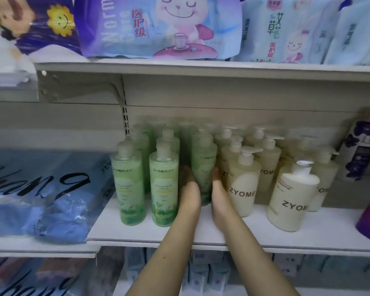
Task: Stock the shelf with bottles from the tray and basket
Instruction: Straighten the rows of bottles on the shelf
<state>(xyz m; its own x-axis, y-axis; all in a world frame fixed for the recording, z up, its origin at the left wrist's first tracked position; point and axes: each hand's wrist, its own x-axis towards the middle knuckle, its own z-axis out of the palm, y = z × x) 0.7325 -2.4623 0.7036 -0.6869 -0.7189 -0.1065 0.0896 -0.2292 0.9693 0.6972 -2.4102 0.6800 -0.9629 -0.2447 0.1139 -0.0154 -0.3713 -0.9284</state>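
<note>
My left hand (189, 189) and right hand (219, 193) lay flat against either side of one green bottle (203, 167). The fingers were fairly straight and pressed on its walls rather than wrapping round it. The bottle stood upright between my palms on the shelf (201, 235), set back from the front edge.

Just beyond my left hand stood two more green bottles (128, 189), with further ones lined up behind them, several deep. Just past my right hand the cream pump bottles (241, 184) filled their own rows, the nearest almost touching my fingers.

I judged the stocking well along, since both kinds already made up most of the shelf's depth. What remained here was the green row between my hands. Its front spot, below my wrists, was bare, so the bottle needed lining up or another one set in front of it. Neither the tray nor the basket was in view, so I couldn't tell how many bottles were left.
</note>
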